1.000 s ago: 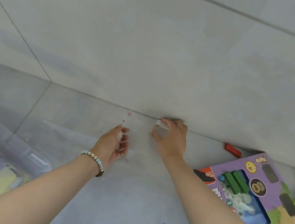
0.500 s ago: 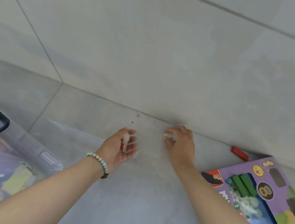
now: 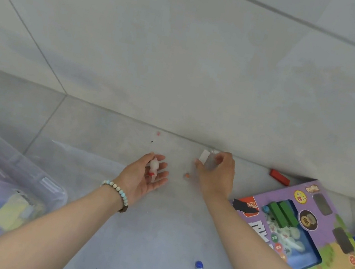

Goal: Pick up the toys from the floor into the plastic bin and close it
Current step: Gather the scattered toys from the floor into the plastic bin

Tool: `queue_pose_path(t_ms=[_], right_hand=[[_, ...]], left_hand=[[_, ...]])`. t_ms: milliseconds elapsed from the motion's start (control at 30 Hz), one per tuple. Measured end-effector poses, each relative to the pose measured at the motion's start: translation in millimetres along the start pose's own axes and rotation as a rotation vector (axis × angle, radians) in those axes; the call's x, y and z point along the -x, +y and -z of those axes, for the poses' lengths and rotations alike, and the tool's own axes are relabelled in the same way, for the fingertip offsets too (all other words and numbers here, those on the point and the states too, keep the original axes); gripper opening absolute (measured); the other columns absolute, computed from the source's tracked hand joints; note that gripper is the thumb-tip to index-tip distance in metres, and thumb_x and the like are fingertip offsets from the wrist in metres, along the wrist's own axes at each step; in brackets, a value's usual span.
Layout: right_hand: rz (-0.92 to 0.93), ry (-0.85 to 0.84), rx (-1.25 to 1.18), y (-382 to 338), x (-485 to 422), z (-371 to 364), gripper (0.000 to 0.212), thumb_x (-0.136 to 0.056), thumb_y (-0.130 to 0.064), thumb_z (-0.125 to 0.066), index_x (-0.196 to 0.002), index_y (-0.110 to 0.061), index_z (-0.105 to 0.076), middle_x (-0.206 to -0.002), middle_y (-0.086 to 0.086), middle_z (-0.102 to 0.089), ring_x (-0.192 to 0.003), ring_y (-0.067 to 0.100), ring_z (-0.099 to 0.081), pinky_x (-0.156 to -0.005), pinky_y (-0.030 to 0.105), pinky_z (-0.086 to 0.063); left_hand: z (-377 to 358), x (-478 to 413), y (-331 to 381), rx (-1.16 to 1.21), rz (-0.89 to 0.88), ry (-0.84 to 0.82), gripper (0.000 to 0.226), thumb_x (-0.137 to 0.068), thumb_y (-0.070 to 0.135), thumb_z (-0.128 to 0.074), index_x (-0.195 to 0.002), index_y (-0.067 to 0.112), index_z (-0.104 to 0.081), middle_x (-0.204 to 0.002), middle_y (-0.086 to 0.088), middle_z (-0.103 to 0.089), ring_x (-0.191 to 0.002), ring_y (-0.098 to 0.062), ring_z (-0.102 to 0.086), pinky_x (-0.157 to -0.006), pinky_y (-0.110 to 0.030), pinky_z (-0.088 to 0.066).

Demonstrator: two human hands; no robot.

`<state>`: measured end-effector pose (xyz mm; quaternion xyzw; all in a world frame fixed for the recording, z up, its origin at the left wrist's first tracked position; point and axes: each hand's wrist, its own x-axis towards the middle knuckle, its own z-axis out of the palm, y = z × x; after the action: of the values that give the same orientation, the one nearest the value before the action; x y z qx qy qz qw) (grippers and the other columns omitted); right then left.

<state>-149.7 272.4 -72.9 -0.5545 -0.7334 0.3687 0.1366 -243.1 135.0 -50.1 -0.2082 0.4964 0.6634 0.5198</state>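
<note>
Gathering looked partly done: the plastic bin [image 3: 54, 183], near left, stood open holding toys; left hand [image 3: 142, 178] cradled a white toy [image 3: 153, 167] on relaxed fingers, right hand [image 3: 216, 176] pinched a white piece [image 3: 204, 158]; game box [image 3: 327, 222], red block [image 3: 279, 177], marble [image 3: 198, 265] lay unpicked, right.

- Left hand [image 3: 143, 177] palm up; white figure [image 3: 154, 165] lies on it.
- Right hand [image 3: 216, 176] pinches white block [image 3: 204, 157] by the wall.
- Orange bit [image 3: 186, 175] on floor between hands.
- Bin [image 3: 53, 186] at left.
</note>
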Motion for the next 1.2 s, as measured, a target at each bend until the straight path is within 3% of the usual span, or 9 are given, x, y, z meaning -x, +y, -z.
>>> queue_pose_path(t_ms=[233, 333, 400, 467, 633, 767, 900, 1033, 1200], right_hand=[[-0.103, -0.129, -0.131, -18, 9, 6, 0.028, -0.077, -0.014, -0.069, -0.096, -0.017, -0.047, -0.074, -0.007, -0.057, -0.073, 0.018, -0.058, -0.060, 0.024, -0.044], [0.010, -0.380, -0.388, -25, 25, 8, 0.031, -0.074, -0.014, -0.077, -0.092, -0.014, -0.053, -0.083, 0.001, -0.064, -0.071, 0.013, -0.058, -0.057, 0.014, -0.046], [0.081, -0.451, -0.330, -19, 30, 6, 0.028, -0.073, -0.021, -0.079, -0.091, -0.017, -0.059, -0.093, -0.001, -0.065, -0.077, 0.010, -0.057, -0.064, 0.010, -0.045], [0.074, -0.385, -0.267, -7, 30, 4, 0.022, -0.074, -0.020, -0.078, -0.091, -0.021, -0.063, -0.099, -0.004, -0.064, -0.081, 0.008, -0.056, -0.066, 0.007, -0.042], [0.136, -0.395, -0.120, 4, 34, -2, 0.010, -0.077, -0.011, -0.072, -0.085, -0.018, -0.071, -0.086, -0.003, -0.068, -0.072, 0.001, -0.057, -0.069, 0.011, -0.042], [0.056, -0.320, -0.308, -11, 35, 1, 0.006, -0.079, -0.012, -0.072, -0.083, -0.016, -0.072, -0.078, -0.004, -0.069, -0.070, 0.004, -0.060, -0.067, 0.012, -0.046], [0.141, -0.507, -0.344, -24, 41, 12, 0.015, -0.078, -0.018, -0.075, -0.092, -0.018, -0.072, -0.088, -0.010, -0.070, -0.072, -0.003, -0.057, -0.067, 0.009, -0.044], [0.109, -0.064, -0.286, -12, 4, 18, 0.021, -0.079, -0.017, -0.072, -0.099, -0.019, -0.066, -0.102, -0.005, -0.060, -0.083, 0.010, -0.054, -0.073, 0.013, -0.042], [-0.172, 0.004, -0.292, 3, -31, 3, 0.029, -0.077, -0.020, -0.074, -0.104, -0.014, -0.065, -0.098, 0.002, -0.061, -0.080, 0.014, -0.054, -0.080, 0.027, -0.046]], left_hand=[[6, -1, -2, 0.019, 0.026, -0.036, 0.031, -0.100, 0.029, -0.039, -0.094, 0.008, -0.061, -0.097, -0.010, -0.064, -0.085, -0.025, -0.063, -0.074, -0.035, -0.055], [7, 0, -3, 0.042, 0.043, -0.082, 0.036, -0.099, 0.038, -0.037, -0.104, 0.012, -0.061, -0.099, -0.011, -0.064, -0.085, -0.024, -0.064, -0.073, -0.036, -0.057], [6, 1, -1, 0.076, 0.043, -0.086, 0.039, -0.099, 0.043, -0.036, -0.102, 0.015, -0.063, -0.093, -0.009, -0.064, -0.079, -0.022, -0.064, -0.070, -0.034, -0.058], [6, 2, 2, 0.083, 0.030, -0.053, 0.038, -0.099, 0.042, -0.036, -0.093, 0.016, -0.064, -0.085, -0.005, -0.061, -0.072, -0.018, -0.058, -0.062, -0.028, -0.057], [8, 1, 1, -0.130, -0.043, 0.029, 0.039, -0.096, 0.049, -0.038, -0.084, 0.019, -0.059, -0.080, 0.000, -0.058, -0.059, -0.010, -0.051, -0.051, -0.020, -0.053], [5, -1, -3, -0.201, -0.087, 0.005, 0.047, -0.096, 0.052, -0.030, -0.092, 0.016, -0.060, -0.087, -0.004, -0.059, -0.065, -0.014, -0.058, -0.067, -0.029, -0.057], [-4, 2, -2, -0.164, -0.037, -0.108, 0.045, -0.098, 0.050, -0.028, -0.108, 0.018, -0.058, -0.101, -0.007, -0.066, -0.083, -0.018, -0.064, -0.073, -0.029, -0.057], [-12, 3, -1, -0.160, -0.057, -0.053, 0.030, -0.095, 0.043, -0.043, -0.089, 0.018, -0.057, -0.084, 0.000, -0.057, -0.056, -0.008, -0.050, -0.045, -0.014, -0.048], [-16, -2, -12, -0.280, -0.112, -0.025, 0.034, -0.095, 0.047, -0.041, -0.083, 0.020, -0.057, -0.077, 0.004, -0.055, -0.049, -0.005, -0.047, -0.039, -0.012, -0.037]])
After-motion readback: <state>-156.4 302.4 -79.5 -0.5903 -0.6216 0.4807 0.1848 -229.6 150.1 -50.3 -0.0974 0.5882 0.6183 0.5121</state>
